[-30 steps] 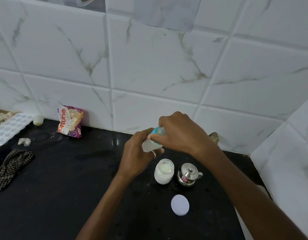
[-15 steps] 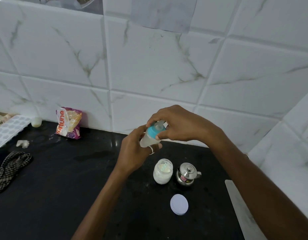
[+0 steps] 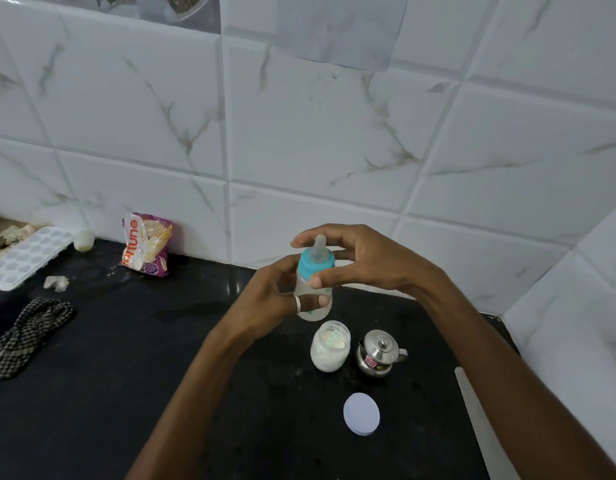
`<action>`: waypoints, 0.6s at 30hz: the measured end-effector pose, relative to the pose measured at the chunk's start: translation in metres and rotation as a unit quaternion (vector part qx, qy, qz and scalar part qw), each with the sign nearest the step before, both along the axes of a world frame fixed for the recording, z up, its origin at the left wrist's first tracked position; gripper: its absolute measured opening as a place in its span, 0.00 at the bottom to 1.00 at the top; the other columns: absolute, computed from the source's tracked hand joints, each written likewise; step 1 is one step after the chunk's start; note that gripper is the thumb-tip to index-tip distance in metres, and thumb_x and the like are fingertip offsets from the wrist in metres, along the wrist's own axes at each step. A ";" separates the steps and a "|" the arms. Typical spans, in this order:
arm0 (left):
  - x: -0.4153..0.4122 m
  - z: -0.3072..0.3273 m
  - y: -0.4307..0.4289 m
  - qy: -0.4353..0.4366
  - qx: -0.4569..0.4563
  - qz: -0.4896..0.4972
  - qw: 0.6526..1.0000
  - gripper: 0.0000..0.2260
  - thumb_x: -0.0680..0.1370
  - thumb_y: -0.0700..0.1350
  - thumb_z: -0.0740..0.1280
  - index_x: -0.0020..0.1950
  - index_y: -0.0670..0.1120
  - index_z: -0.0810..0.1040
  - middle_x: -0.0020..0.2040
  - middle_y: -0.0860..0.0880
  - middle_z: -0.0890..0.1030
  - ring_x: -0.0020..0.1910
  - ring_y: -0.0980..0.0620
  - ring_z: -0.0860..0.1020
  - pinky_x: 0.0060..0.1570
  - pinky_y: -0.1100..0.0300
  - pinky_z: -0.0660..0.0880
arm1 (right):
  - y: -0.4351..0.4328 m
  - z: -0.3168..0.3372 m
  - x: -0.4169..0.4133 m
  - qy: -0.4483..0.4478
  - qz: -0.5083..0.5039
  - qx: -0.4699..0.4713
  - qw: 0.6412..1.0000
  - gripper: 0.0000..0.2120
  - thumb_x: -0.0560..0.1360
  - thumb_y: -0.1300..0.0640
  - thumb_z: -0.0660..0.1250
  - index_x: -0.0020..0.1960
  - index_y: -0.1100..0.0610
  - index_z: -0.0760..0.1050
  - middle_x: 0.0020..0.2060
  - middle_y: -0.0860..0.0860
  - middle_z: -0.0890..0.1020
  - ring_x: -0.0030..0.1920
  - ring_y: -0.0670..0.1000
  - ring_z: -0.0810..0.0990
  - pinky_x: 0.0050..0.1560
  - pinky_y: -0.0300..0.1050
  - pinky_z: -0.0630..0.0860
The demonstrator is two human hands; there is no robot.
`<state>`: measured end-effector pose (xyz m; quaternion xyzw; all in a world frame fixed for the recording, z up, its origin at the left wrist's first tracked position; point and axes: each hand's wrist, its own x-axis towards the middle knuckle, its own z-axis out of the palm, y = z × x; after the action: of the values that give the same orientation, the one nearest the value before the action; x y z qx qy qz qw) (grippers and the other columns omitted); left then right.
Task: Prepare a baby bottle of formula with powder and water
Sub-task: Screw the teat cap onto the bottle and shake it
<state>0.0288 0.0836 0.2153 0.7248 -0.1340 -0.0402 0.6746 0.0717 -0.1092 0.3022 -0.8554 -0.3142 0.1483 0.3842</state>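
Note:
I hold the baby bottle upright above the black counter. It has a clear body with cloudy liquid, a teal collar and a clear nipple. My left hand grips the body from the left, a ring on one finger. My right hand curls over the top, its thumb on the collar's lower edge and its fingers behind the collar and nipple. Below the bottle stand an open glass jar of white powder and a small lidded steel pot. The jar's white lid lies flat nearer to me.
A snack packet leans on the tiled wall at the back left. A white ice tray, a crumpled scrap and a checked cloth lie at the far left. Tiled walls close the back and right side.
Both hands have lifted the bottle higher. My right hand has turned and loosened over the top, so the teal collar and nipple show. The view has shifted upward.

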 end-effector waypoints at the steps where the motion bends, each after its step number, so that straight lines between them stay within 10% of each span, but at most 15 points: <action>1: 0.002 0.005 0.001 0.002 -0.010 -0.021 1.000 0.23 0.73 0.37 0.77 0.68 0.47 0.78 0.60 0.49 0.85 0.61 0.50 0.83 0.60 0.54 0.81 | 0.000 -0.004 0.000 0.018 0.008 0.028 0.999 0.24 0.74 0.57 0.78 0.69 0.52 0.77 0.65 0.43 0.81 0.67 0.45 0.79 0.70 0.48 0.76; 9: 0.013 0.007 -0.009 -0.047 0.008 0.041 0.998 0.22 0.75 0.44 0.77 0.68 0.48 0.78 0.59 0.50 0.85 0.60 0.49 0.83 0.63 0.45 0.79 | 0.012 -0.028 -0.004 0.049 -0.117 0.226 0.966 0.20 0.78 0.58 0.74 0.69 0.53 0.78 0.61 0.49 0.85 0.64 0.50 0.82 0.67 0.53 0.79; 12: 0.011 -0.002 -0.021 -0.086 0.043 0.116 0.989 0.22 0.76 0.46 0.76 0.69 0.50 0.77 0.58 0.57 0.85 0.60 0.57 0.82 0.60 0.56 0.79 | 0.025 -0.038 -0.011 0.040 -0.206 0.245 0.946 0.20 0.77 0.54 0.75 0.68 0.50 0.79 0.59 0.46 0.85 0.63 0.46 0.82 0.67 0.52 0.79; 15: 0.003 -0.005 -0.036 -0.128 0.085 0.213 0.965 0.22 0.77 0.38 0.73 0.69 0.50 0.77 0.53 0.66 0.82 0.56 0.65 0.81 0.53 0.71 0.77 | 0.042 -0.045 -0.020 0.014 -0.293 0.262 0.919 0.22 0.77 0.51 0.75 0.69 0.49 0.78 0.58 0.40 0.83 0.58 0.40 0.82 0.63 0.40 0.79; 18: -0.002 -0.009 -0.047 -0.141 0.079 0.251 0.954 0.18 0.78 0.38 0.70 0.67 0.50 0.79 0.49 0.62 0.84 0.50 0.64 0.83 0.49 0.64 0.81 | 0.057 -0.052 -0.029 -0.044 -0.360 0.242 0.900 0.23 0.77 0.49 0.74 0.70 0.50 0.76 0.56 0.39 0.81 0.53 0.36 0.80 0.52 0.25 0.76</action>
<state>0.0271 0.0367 0.2063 0.7842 -0.0380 0.2228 0.5778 0.0429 -0.0524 0.2506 -0.7965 -0.0277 -0.1186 0.5923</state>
